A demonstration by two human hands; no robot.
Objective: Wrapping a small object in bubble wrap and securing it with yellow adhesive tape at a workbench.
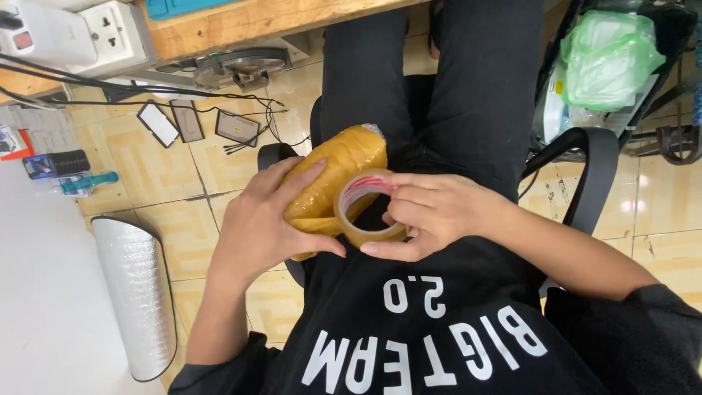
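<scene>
1. A seated person in black clothing is working over their lap, seen from above; the left hand [259,223] is lying across a yellow-brown bundle wrapped in tape [333,175], fingers spread and curled over its near side, thumb reaching under its lower end.
2. The right hand [431,212] is gripping a roll of clear packing tape [362,208], fingers closed over the roll's outer rim and thumb running along its lower edge.
3. The roll is standing on edge, its open core facing the camera, and is pressing against the right side of the bundle, between the two hands.
4. The bundle is resting tilted on the person's lap, its upper end pointing away from the body, with a patch of bubble wrap showing at the top.
5. The person is sitting in an office chair, its black armrest [596,172] curving just beyond the right forearm.
6. A green plastic bag [610,58] is sitting in a dark rack at upper right, well apart from the hands.
7. On the tiled floor [153,172] to the left, a silver roll of foil-faced padding [139,292] is lying beside a white surface.
8. Farther up, small flat rectangular panels [188,121] with thin wires are lying on the tiles near a wooden bench edge [241,25], where white power sockets [113,33] and black cables are sitting.
</scene>
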